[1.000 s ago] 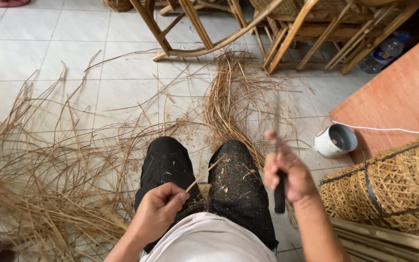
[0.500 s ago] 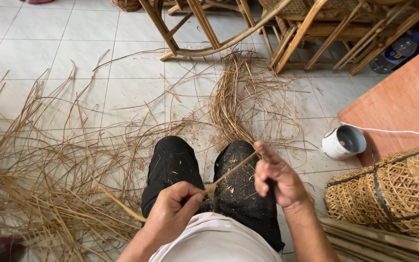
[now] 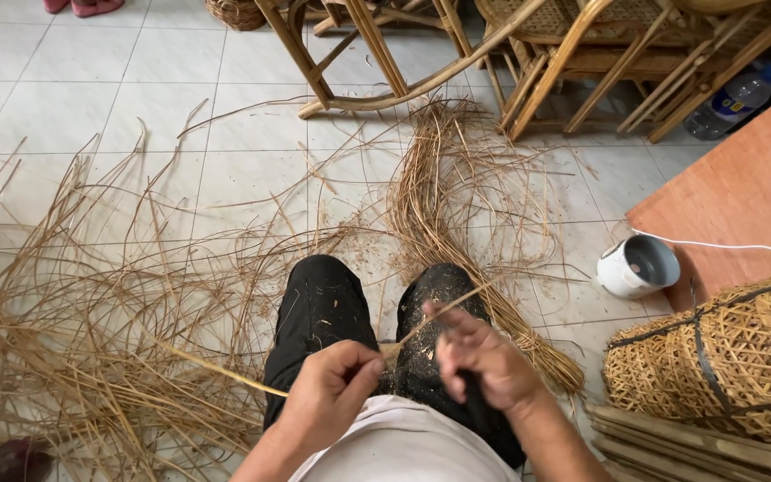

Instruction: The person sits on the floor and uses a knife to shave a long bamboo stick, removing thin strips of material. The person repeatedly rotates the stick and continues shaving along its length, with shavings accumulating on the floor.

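Rattan strip (image 3: 225, 373), thin, pale and dry, pinched between fingertips of left hand (image 3: 332, 393) over dusty black trousers (image 3: 319, 308), trailing toward 9 o'clock into tangled strands (image 3: 73, 303) on glossy tiled floor (image 3: 64, 80). Right hand (image 3: 484, 361), blurred, curled around dark handle (image 3: 475, 402), blade hidden. Woven basket (image 3: 716, 357) at 3 o'clock, cut off.

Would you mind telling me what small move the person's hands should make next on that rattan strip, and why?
Probably draw the rattan strip further left with the left hand: it is pinched there, the right hand holds a dark-handled tool against it, and much of its length lies beyond.
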